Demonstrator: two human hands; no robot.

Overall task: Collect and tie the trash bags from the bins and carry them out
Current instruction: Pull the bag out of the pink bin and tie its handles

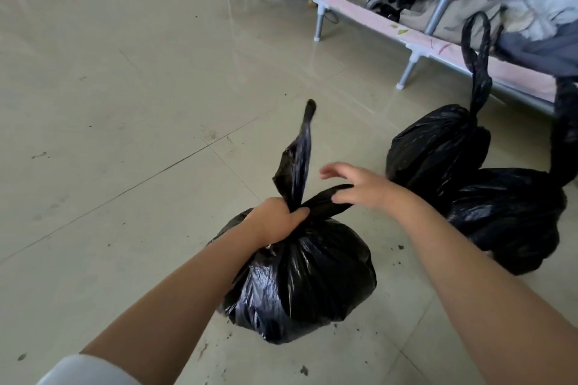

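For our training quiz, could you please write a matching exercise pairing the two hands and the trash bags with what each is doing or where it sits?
Things:
1. left hand
2. right hand
3. near bag
4. two far bags

States:
A. open, fingers on one bag flap
B. on the floor beside the metal rack
C. clenched around a bag's gathered neck
D. on the floor between the forearms

Pairs: 1-C, 2-A, 3-D, 4-B

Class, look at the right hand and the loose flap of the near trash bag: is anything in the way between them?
Nothing visible. The right hand is open, fingers already resting on the side flap of the near bag, while the left hand grips its neck. The two other bags lie behind the right arm, off that path.
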